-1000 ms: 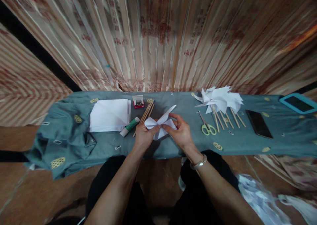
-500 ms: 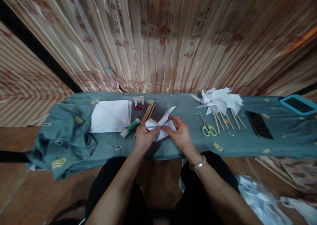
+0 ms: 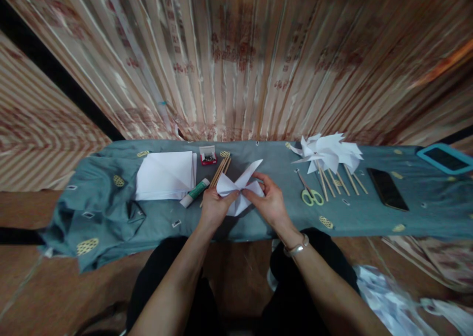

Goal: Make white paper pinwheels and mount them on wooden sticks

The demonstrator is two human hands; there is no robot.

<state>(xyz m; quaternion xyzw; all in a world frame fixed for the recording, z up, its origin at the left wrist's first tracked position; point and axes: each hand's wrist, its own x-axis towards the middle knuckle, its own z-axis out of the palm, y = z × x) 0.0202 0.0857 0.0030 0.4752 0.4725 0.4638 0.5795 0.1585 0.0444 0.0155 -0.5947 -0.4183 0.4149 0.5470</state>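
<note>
Between my hands is a white paper pinwheel [image 3: 238, 209], its blades folded in toward the middle and one pointed blade sticking up to the right. My left hand [image 3: 215, 208] pinches it from the left, thumb at the centre. From the right, my right hand [image 3: 270, 198] grips it with the thumb also pressed near the centre. The fingers behind the paper are partly hidden. Just left of my left hand lie a green and white glue stick [image 3: 195, 193] and several thin wooden sticks [image 3: 220, 171].
A stack of white paper [image 3: 164, 175] lies left, near a small red box of pins [image 3: 208, 155]. On the right are green-handled scissors [image 3: 312, 196], finished pinwheels on sticks [image 3: 328, 151], a black phone [image 3: 388, 188] and a blue-framed device [image 3: 445, 157]. A plastic bag [image 3: 391, 301] sits on the floor.
Both hands keep their pinch at the pinwheel's centre. The lower blade shows slightly more; otherwise the view has only shifted a little.
</note>
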